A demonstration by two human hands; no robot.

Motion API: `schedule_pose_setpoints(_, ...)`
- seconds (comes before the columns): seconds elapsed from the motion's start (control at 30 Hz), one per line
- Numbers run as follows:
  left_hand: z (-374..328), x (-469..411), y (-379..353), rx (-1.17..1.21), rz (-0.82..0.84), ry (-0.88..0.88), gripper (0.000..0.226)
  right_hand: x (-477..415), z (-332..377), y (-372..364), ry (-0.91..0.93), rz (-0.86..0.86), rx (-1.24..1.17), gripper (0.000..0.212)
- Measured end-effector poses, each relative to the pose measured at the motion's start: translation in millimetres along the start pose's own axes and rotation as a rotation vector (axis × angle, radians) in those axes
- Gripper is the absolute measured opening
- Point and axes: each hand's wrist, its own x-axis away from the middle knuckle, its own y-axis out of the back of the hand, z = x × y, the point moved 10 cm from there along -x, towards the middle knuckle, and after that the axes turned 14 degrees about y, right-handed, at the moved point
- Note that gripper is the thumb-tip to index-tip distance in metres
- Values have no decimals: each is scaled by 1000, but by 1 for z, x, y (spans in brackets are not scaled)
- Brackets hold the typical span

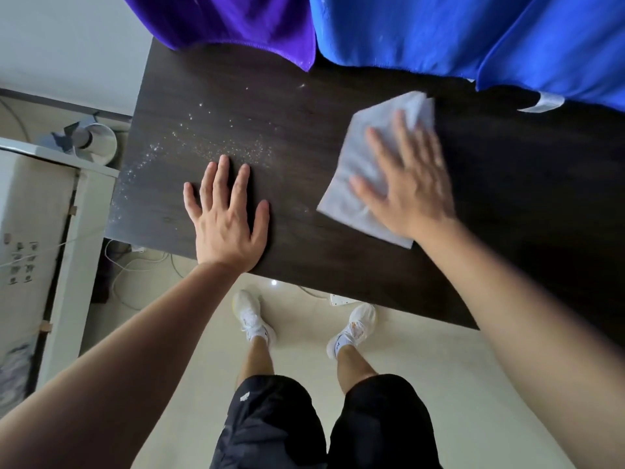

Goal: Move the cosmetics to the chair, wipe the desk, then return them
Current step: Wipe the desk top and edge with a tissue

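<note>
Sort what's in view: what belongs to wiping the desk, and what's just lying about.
Belongs to the job: desk; grey cloth under the right hand; left hand flat on the desk; white specks on its surface.
Just lying about: purple towel; blue towel.

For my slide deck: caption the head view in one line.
Right hand presses a grey cloth on the dark desk while the left hand rests flat beside scattered white specks.

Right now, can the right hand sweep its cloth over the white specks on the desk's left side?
Probably yes: bare desk lies between the cloth under the right hand and specks; the left hand, flat beside them, may need lifting.
</note>
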Motion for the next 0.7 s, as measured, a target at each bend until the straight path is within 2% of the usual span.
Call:
schedule_pose_setpoints(0.07,1,0,-2,10,-7,-2,63,7,-24,4,-238,-48,19,78)
schedule_pose_setpoints(0.17,2,-2,-4,28,0,-6,62,5,-17,4,-397,-109,12,77)
schedule_pose_setpoints(0.37,1,-5,-3,26,87,-25,63,24,40,-12,-366,-12,26,80)
schedule_pose_setpoints(0.53,30,-32,13,-85,51,-349,61,39,69,-22,-367,3,77,85)
schedule_pose_setpoints(0.7,67,-51,17,-35,6,-375,58,8,98,-25,-368,-36,92,87)
